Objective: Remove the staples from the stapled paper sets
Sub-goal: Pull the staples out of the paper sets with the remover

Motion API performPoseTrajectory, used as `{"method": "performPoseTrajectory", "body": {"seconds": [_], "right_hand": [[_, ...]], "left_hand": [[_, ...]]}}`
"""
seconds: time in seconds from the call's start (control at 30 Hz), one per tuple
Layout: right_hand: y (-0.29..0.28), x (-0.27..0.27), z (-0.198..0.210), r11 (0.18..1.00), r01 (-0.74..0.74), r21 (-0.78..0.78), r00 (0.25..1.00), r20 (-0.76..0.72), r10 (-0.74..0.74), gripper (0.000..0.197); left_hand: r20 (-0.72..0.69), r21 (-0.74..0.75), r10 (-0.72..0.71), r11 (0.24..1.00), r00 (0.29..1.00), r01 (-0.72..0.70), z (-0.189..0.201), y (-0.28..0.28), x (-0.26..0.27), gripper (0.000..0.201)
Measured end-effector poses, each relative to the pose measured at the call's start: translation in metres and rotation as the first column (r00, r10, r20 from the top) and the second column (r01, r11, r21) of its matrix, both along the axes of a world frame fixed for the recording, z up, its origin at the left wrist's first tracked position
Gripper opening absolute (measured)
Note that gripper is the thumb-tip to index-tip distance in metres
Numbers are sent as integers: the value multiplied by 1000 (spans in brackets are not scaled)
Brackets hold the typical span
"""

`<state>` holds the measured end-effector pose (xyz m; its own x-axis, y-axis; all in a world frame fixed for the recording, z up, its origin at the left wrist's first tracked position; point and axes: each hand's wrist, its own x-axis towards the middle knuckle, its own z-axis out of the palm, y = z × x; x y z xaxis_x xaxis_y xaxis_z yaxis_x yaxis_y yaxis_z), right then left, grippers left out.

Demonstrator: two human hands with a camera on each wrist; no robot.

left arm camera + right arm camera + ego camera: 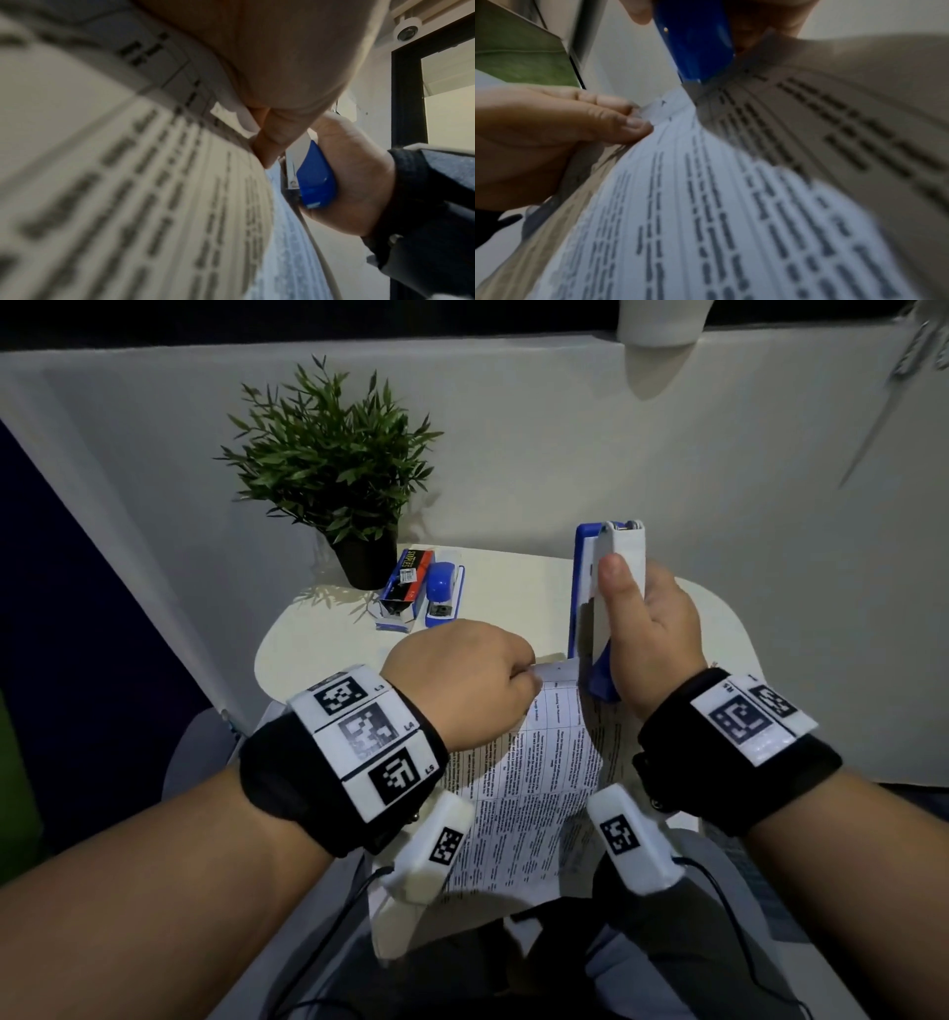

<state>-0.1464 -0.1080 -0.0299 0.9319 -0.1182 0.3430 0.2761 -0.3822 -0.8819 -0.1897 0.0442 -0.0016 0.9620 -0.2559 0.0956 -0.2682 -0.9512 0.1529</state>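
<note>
"L3", "L4", "L5" on left wristband (359, 737), paper (534, 788) print too blurred to read

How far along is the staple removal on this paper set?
Nothing visibly finished. In hand: the left hand pinches the paper set's top corner, and the right hand grips the blue stapler, its lower end at that corner. The staple itself is too blurred to see; pulling it seems left.

— What is up at twelve o'clock?
— A blue stapler (695, 40). Its low end touches the top corner of the paper set (706, 203).
— And at nine o'clock?
— The left hand (559, 130). Its fingertips (636, 123) pinch a small folded corner of the top sheet.
— Is the paper flat?
— No. One page lifts up toward three o'clock. The printed words are too blurry to read.
</note>
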Motion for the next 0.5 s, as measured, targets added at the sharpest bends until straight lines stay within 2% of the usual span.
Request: {"method": "performPoseTrajectory", "body": {"seconds": [0.17,0.3,0.4,0.47,0.5], "right_hand": [[1,4,-5,982,-39,186,999,-5,41,49],[1,4,-7,985,-82,153,996,-7,84,52],[1,5,-6,982,-54,182,998,-33,61,53],[2,6,-4,955,-21,295,995,-88,49,56],[2,6,-2,917,-4,400,991,-119,56,55]], "left_hand": [[-2,-18,-32,999,999,32,0,-1,-2,26],[-16,-15,-60,998,998,60,-2,-1,-3,29],[-21,-22,-59,998,998,59,-2,0,-2,33],[-12,-31,-56,998,998,56,1,1,0,33],[-7,-41,-56,998,998,56,4,2,1,32]]}}
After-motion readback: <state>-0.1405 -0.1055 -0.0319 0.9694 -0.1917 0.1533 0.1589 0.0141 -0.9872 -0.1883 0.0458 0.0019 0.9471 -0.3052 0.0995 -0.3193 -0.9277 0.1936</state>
